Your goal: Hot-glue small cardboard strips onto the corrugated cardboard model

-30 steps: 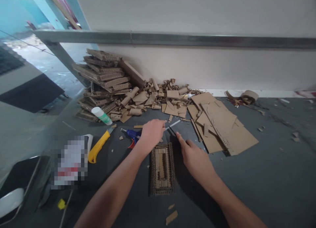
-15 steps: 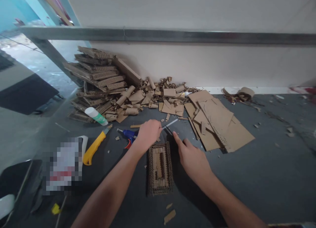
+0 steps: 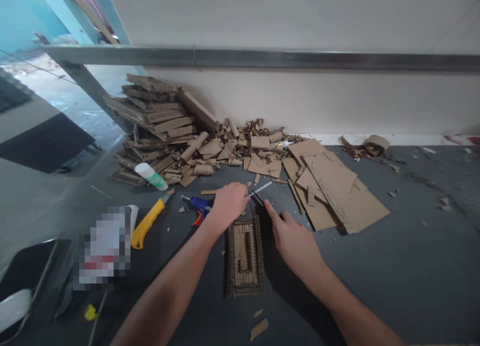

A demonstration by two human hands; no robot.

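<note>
My left hand [image 3: 230, 202] is closed with fingers curled, palm down. A thin whitish stick [image 3: 261, 188] sticks out from its fingertips toward the upper right. My right hand [image 3: 296, 238] is closed, its index finger reaching forward along a thin dark strip [image 3: 258, 199] that meets the stick's near end; the thumb is hidden. Just below both hands lies a rectangular piece built of layered corrugated cardboard [image 3: 245, 258] with a recessed centre. A blue glue gun [image 3: 198, 204] with an orange trigger rests partly behind my left hand.
Left of me are a yellow cutter knife [image 3: 148, 223], a white-and-green glue tube [image 3: 151, 176] and a blurred pack [image 3: 103, 248]. Stacked corrugated panels [image 3: 161, 111] and cardboard scraps [image 3: 225, 146] line the wall. Flat cardboard sheets [image 3: 337, 186] lie right, beside a cardboard roll [image 3: 376, 143].
The whole view has shifted slightly, so things appear a little further right. Both hands keep nearly the same pose around the stick and strip.
</note>
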